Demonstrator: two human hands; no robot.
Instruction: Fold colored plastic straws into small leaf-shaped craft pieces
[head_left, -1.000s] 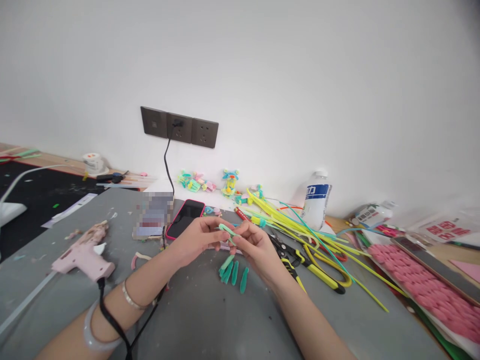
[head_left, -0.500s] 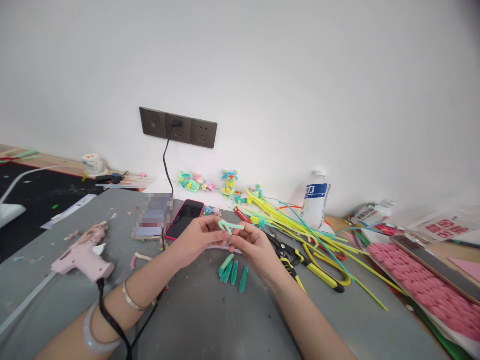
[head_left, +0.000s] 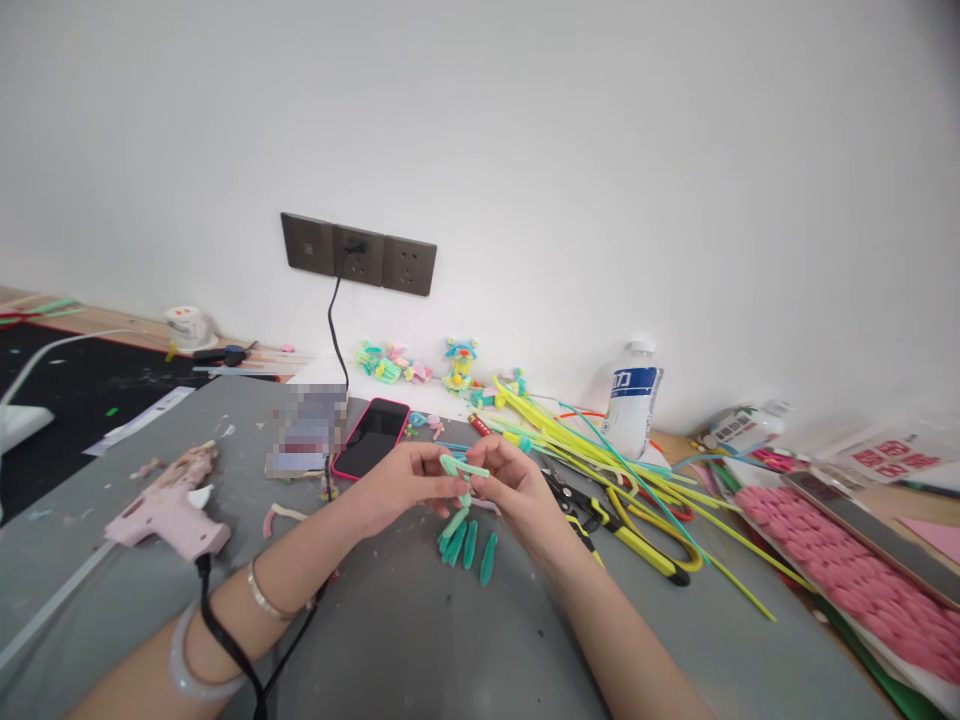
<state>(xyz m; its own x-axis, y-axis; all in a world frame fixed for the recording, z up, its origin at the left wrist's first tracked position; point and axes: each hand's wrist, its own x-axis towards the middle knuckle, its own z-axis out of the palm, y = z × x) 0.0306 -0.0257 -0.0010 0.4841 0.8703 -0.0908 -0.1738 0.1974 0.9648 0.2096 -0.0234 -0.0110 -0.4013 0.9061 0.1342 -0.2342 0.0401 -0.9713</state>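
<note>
A bent light-green pipe cleaner point(head_left: 466, 468) is held between my two hands above the grey table mat. My left hand point(head_left: 411, 480) pinches its left side with thumb and fingers. From the other side, my right hand point(head_left: 511, 484) grips the right end, fingers curled. Just below the hands lie several short folded teal pipe cleaners point(head_left: 469, 545), with a lighter green piece point(head_left: 454, 522) at their upper left. Behind my left hand rests a phone with a pink edge point(head_left: 373, 438).
A pink glue gun point(head_left: 169, 510) with a black cord lies left. Yellow-handled pliers point(head_left: 637, 548) and long yellow pipe cleaners point(head_left: 559, 425) are at right. A white bottle point(head_left: 632, 400) and small pipe-cleaner figures point(head_left: 460, 365) stand along the wall. A pink braided piece point(head_left: 847, 570) lies far right.
Both hands stay close together, with the light-green pipe cleaner lowered slightly and its angle changed. The right hand's fingers have shifted and lifted a little. The things on the table have not moved.
</note>
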